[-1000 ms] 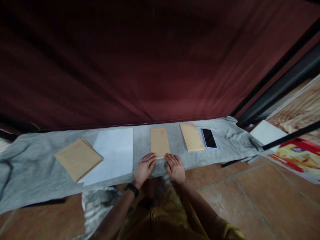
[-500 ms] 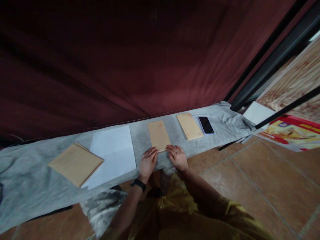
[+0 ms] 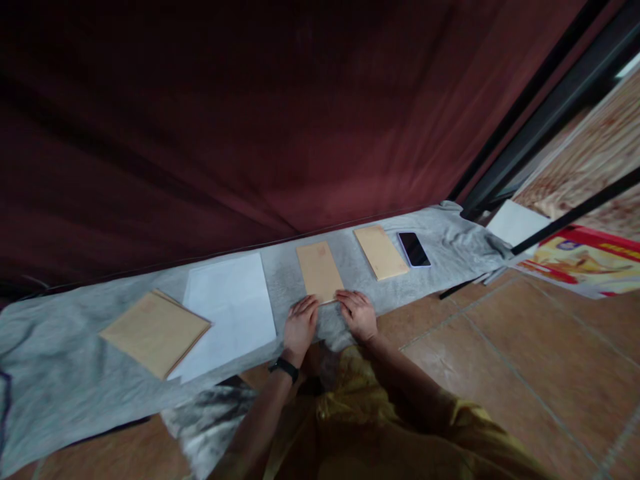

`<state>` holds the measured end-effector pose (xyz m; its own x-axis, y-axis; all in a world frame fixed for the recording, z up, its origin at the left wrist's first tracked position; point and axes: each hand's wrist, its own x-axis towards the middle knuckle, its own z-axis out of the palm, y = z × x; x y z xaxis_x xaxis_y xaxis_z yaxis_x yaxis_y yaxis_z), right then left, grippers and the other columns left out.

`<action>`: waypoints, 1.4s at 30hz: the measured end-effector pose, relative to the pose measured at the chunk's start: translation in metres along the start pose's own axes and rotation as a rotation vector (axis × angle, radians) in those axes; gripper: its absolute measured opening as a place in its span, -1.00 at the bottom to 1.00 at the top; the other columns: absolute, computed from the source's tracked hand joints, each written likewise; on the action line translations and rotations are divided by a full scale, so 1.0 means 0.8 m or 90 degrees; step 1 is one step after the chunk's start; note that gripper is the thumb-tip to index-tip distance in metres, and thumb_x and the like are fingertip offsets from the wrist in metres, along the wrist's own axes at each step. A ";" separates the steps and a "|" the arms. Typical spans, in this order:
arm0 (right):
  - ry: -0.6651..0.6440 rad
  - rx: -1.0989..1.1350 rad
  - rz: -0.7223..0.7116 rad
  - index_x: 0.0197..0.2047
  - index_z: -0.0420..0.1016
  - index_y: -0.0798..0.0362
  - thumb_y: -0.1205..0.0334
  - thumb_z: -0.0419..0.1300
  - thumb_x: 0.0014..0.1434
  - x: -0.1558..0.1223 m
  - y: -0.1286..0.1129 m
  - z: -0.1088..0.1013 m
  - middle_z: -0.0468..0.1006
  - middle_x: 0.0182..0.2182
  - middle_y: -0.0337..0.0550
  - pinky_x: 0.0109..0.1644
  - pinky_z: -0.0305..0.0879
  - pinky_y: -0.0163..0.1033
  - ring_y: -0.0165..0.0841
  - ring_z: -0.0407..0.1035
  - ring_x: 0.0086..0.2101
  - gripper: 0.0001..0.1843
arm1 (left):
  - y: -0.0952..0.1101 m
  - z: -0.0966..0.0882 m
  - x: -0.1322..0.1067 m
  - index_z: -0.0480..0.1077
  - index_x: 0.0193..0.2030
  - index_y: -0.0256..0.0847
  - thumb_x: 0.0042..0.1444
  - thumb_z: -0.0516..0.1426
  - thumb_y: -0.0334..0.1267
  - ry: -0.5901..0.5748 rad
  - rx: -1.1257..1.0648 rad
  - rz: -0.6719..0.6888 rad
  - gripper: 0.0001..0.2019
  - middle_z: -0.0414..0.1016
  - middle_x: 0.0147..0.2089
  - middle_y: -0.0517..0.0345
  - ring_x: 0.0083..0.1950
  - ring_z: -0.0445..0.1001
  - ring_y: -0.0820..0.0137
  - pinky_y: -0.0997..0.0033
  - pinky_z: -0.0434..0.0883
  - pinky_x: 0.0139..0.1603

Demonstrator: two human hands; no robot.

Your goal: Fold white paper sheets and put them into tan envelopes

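Note:
A brown paper envelope lies flat on the grey cloth, between my two hands at its near end. My left hand has its fingers together on the near left corner of the envelope, and a dark band circles that wrist. At the near right corner, my right hand presses its fingertips in the same way. Both thumbs are mostly hidden. Farther right lies a second brown envelope stack. To the left, several more brown envelopes overlap white paper sheets.
A phone with a dark screen lies right of the envelopes. The grey cloth covers a long narrow surface. Behind it hangs a dark red curtain. A red and yellow printed box stands at the right, above the tiled floor.
My hands stay at the near corners of the envelope with almost no movement. The whole view has shifted very slightly.

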<state>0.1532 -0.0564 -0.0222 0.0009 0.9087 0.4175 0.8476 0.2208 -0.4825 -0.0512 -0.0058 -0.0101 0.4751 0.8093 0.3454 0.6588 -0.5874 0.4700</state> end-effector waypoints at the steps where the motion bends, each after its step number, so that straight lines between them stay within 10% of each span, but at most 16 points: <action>1: -0.002 0.003 -0.001 0.11 0.57 -0.02 0.28 0.06 0.39 0.000 0.000 -0.001 0.59 0.13 -0.11 0.34 0.20 -0.04 -0.29 0.44 0.13 -0.66 | 0.000 0.000 0.001 0.53 0.06 -0.14 0.38 0.00 -0.29 0.004 -0.002 -0.007 -0.70 0.58 0.17 0.02 0.23 0.51 0.21 -0.02 0.45 0.24; 42: -0.156 -0.022 -0.030 -0.05 0.53 -0.04 0.27 0.09 0.42 0.038 0.020 -0.016 0.57 -0.06 -0.11 0.01 0.19 -0.09 -0.20 0.37 -0.08 -0.82 | 0.017 0.002 -0.003 0.42 0.22 -0.14 0.33 -0.03 -0.39 -0.068 0.115 -0.030 -0.60 0.49 0.28 -0.04 0.33 0.41 0.14 0.02 0.36 0.32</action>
<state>0.1733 -0.0297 -0.0071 -0.1643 0.9575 0.2371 0.8616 0.2563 -0.4382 -0.0423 -0.0155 -0.0062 0.4938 0.8374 0.2344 0.7714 -0.5463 0.3263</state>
